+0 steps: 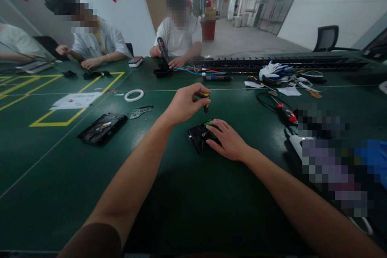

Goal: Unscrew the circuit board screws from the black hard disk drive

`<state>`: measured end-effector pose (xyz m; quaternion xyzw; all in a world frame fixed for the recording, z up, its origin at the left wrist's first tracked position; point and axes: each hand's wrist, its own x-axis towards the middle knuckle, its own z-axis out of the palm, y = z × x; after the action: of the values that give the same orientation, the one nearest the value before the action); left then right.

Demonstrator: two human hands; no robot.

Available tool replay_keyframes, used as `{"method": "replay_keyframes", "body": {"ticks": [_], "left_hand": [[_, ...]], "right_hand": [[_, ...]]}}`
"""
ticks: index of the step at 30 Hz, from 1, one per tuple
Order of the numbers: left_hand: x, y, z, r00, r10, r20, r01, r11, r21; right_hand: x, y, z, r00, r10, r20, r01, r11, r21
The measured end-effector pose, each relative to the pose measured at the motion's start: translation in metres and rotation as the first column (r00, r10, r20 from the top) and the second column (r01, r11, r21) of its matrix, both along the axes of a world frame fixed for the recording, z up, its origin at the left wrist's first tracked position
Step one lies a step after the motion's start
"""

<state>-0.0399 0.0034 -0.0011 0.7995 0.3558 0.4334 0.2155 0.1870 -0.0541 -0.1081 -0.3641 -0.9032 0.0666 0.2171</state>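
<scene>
A small screwdriver point(206, 105) with a yellow and black handle stands upright, pinched at its top by the fingers of my left hand point(190, 102). Its shaft points down at the far edge of a black plastic housing point(196, 137) lying on the table. Across the right side of that housing, my right hand point(228, 139) grips it with bent fingers and thumb. A bit of green shows under those fingertips; what it is I cannot make out. The screwdriver's tip is too small to see clearly.
Left of my arm lie another black housing point(102, 128), a circuit board point(141, 112) and a white tape roll point(134, 95). A red-black screwdriver point(286, 113) and gloves point(276, 71) are to the right. Across the green table point(169, 217), a person handles a power driver point(162, 48); others sit left.
</scene>
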Motion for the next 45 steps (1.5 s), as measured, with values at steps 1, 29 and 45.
{"method": "replay_keyframes", "body": {"ticks": [1,29,45], "left_hand": [[-0.0002,0.0002,-0.0005,1.0,0.017,-0.01,-0.017,1.0,0.018],[-0.0016,0.0007,-0.0014,0.997,-0.072,-0.014,0.07,0.993,-0.092],[0.0019,-0.0044,0.0021,0.957,0.226,-0.181,-0.207,0.972,0.115]], "right_hand": [[-0.0001,0.0001,0.0,1.0,0.002,0.0,-0.002,1.0,0.0],[-0.0001,-0.0001,0.0002,1.0,-0.001,0.007,0.001,1.0,0.011],[-0.0002,0.0005,-0.0007,1.0,-0.004,0.021,0.003,1.0,0.009]]}}
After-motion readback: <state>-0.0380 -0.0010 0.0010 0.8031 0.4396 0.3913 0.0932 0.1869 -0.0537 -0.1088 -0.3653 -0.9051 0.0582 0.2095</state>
